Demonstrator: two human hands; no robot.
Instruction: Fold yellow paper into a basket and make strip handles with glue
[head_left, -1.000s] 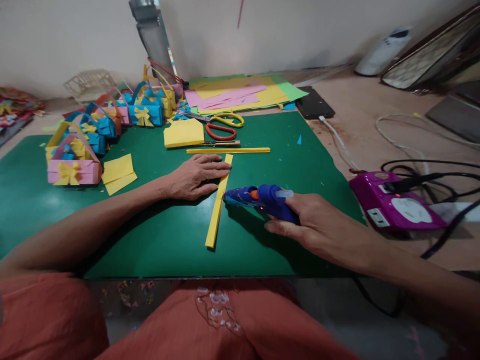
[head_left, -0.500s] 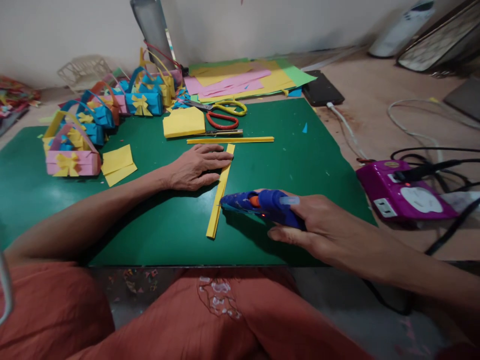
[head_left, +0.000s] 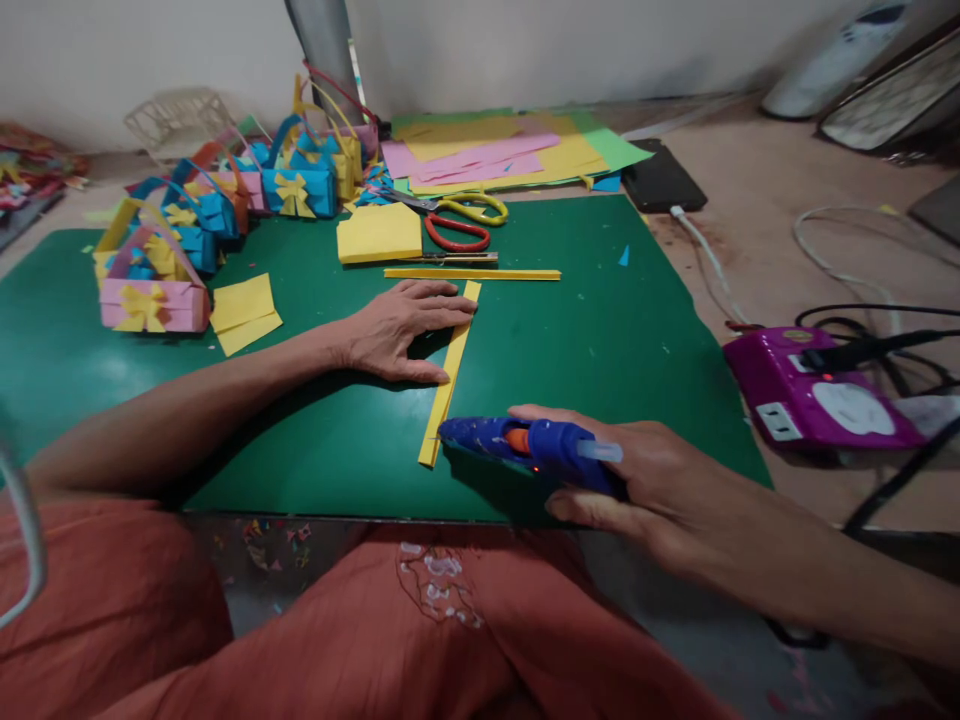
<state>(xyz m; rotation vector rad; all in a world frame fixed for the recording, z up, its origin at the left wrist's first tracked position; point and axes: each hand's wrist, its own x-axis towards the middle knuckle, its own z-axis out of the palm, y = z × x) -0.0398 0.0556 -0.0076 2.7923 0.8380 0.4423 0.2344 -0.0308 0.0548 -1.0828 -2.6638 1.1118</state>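
Observation:
A folded yellow paper strip [head_left: 451, 375] lies slanted on the green mat [head_left: 600, 350]. My left hand [head_left: 409, 330] rests flat across its upper part, fingers stretched and thumb spread lower down on the strip's edge. Wrapped in my right hand [head_left: 637, 470] is a blue glue gun [head_left: 491, 437] with a clear glue stick at its back. Its nozzle meets the strip near the lower end; I cannot tell if it touches. Beyond my left fingertips lies a second yellow strip [head_left: 472, 274], crosswise.
Scissors [head_left: 461, 233] and a stack of yellow paper [head_left: 380, 234] lie past the strips. Small paper baskets [head_left: 154, 305] stand at left, near loose yellow squares [head_left: 245, 310]. Coloured sheets [head_left: 510, 150] and a phone [head_left: 664, 178] are at the back. A purple power socket box [head_left: 821, 395] with cables sits right.
The glue gun's nozzle has moved down the strip toward its near end. My left thumb has spread away from the fingers onto the strip. The view has shifted slightly.

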